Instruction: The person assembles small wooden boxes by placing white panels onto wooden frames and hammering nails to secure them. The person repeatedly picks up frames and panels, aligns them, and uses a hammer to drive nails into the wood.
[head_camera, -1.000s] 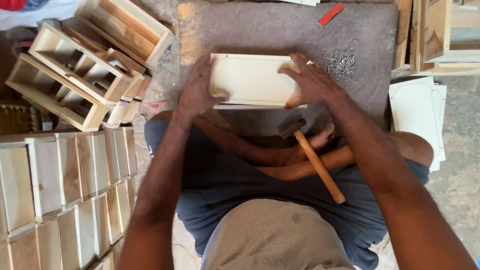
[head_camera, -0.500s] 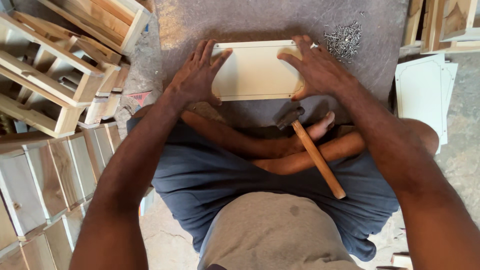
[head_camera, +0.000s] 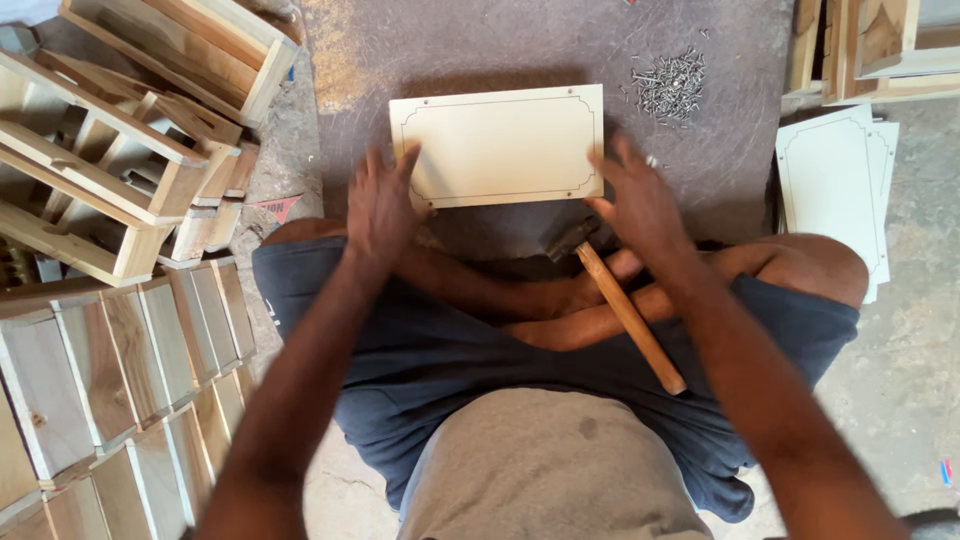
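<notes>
A pale rectangular wooden panel (head_camera: 498, 143) with a thin dark border line lies flat on a grey mat (head_camera: 420, 50) in front of my crossed legs. My left hand (head_camera: 382, 205) hovers at the panel's lower left corner, fingers spread, holding nothing. My right hand (head_camera: 637, 200) is at the panel's lower right corner, fingers also apart and empty. A hammer (head_camera: 620, 300) with a wooden handle rests across my legs, its head just below the panel.
A heap of small nails (head_camera: 668, 82) lies on the mat right of the panel. Open wooden boxes (head_camera: 110, 150) stack up at the left, more of them (head_camera: 100, 370) in rows below. More bordered panels (head_camera: 835, 190) lie at the right, wooden frames (head_camera: 870, 45) above them.
Both hands have let go of the panel's sides and drawn back toward my body. The panel now lies flat on the mat, untouched.
</notes>
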